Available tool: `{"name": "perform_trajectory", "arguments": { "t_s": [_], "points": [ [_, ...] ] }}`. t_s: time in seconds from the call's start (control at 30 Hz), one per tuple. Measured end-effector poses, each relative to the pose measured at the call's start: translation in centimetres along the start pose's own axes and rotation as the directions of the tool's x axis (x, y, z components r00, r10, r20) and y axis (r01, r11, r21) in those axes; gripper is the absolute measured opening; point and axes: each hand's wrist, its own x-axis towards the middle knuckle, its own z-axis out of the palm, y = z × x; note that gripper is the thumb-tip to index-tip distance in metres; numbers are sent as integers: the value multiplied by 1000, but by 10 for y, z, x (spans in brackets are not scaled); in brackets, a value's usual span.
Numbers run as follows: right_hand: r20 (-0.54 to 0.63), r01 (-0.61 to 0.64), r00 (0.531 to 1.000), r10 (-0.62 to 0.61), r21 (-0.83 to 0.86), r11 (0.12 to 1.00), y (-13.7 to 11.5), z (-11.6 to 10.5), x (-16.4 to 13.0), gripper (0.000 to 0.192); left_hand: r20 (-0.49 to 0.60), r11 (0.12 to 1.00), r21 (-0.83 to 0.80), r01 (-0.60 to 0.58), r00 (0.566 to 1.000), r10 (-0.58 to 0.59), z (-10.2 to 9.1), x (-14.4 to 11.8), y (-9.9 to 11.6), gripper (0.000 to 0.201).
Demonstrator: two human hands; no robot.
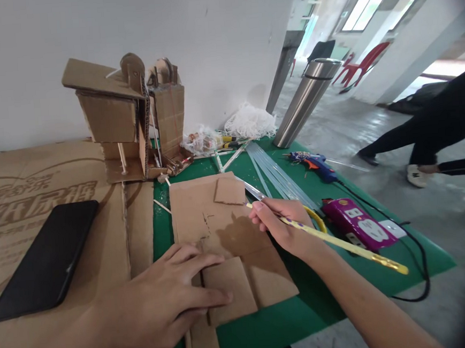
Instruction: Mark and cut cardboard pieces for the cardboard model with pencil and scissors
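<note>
The left hand (168, 299) is laid flat, fingers spread, on a small brown cardboard square (227, 289), pressing it down on a larger flat brown cardboard sheet (207, 213) at the centre of the surface. The right hand (284, 223) is closed around a long yellow pencil (342, 243), its tip held against the sheet at about 2 o'clock from the left hand. A few short pencil marks (207, 221) are seen on the sheet, and another small cardboard square (229, 190) lies at its far corner; by that showing, marking is judged only begun, with no cut line yet visible.

Yellow-handled scissors (258, 193) lie just behind the right hand on the green cutting mat (307, 307). Toward 1 o'clock lie clear glue sticks (276, 176), a blue and orange glue gun (314, 163) and a purple power strip (359, 224), with a steel flask (307, 101) beyond. At 11 o'clock a partly built cardboard model (131, 117) stands; at 9 o'clock a black phone (46, 258) rests on printed cardboard. Another person's legs (426, 132) are visible at 3 o'clock.
</note>
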Motion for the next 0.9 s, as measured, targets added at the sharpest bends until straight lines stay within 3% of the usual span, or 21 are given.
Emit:
{"name": "perform_trajectory", "arguments": {
  "t_s": [0.9],
  "points": [
    [56, -40, 998, 40, -7, 999, 1, 4, -2, 42, -35, 1000, 15, -4, 999, 5, 4, 3, 1, 44]
  ]
}}
